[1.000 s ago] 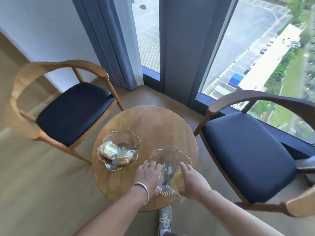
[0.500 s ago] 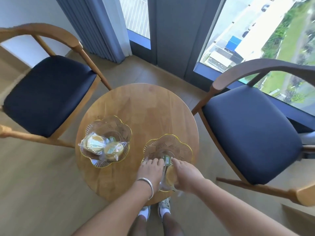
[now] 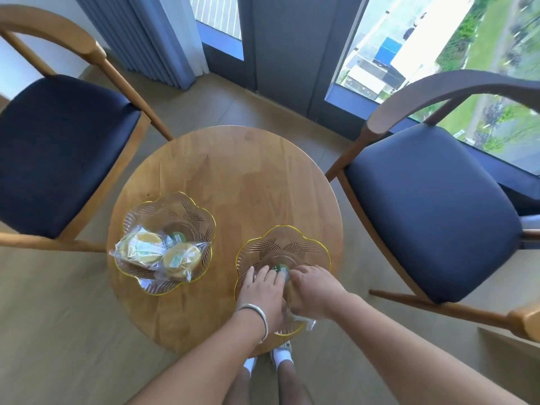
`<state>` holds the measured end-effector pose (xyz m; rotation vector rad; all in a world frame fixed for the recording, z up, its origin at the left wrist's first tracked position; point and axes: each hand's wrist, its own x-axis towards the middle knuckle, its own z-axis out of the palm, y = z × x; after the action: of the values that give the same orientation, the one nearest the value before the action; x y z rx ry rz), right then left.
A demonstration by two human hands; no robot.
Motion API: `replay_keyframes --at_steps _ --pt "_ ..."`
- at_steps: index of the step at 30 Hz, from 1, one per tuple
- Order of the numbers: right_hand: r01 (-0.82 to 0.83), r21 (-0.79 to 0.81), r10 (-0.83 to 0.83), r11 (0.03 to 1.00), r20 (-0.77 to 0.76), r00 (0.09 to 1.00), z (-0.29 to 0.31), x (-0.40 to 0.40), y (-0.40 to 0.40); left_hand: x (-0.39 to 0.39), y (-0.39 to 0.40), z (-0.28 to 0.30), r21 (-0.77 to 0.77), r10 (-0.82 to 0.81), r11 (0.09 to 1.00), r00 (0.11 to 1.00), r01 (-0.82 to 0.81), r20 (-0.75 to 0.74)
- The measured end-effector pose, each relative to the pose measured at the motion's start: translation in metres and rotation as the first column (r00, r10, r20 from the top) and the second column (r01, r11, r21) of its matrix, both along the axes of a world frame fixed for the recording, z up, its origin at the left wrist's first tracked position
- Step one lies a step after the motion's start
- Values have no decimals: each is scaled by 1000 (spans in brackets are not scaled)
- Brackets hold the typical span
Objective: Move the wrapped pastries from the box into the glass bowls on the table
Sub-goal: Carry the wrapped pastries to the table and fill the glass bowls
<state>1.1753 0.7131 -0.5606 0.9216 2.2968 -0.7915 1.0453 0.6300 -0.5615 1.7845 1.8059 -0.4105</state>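
No text can be read. The wrapped pastries (image 3: 159,251) in the left glass bowl (image 3: 175,209) carry small pale labels, and a green sticker (image 3: 279,268) shows in the right bowl (image 3: 315,249), all too blurred to make out.
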Motion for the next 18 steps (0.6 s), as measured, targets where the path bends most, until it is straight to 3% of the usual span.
replay_keyframes --at_steps 7,13,18 --pt "32 106 -28 994 -41 999 10 11 -7 -12 -5 7 -16 -46 999 999 46 16" --pt "228 200 -219 953 -65 973 51 27 -14 -25 1 50 34 -80 996 996 81 -35" --pt "421 294 -404 858 -119 907 104 43 -15 -29 29 102 136 -140 979 987 150 -76"
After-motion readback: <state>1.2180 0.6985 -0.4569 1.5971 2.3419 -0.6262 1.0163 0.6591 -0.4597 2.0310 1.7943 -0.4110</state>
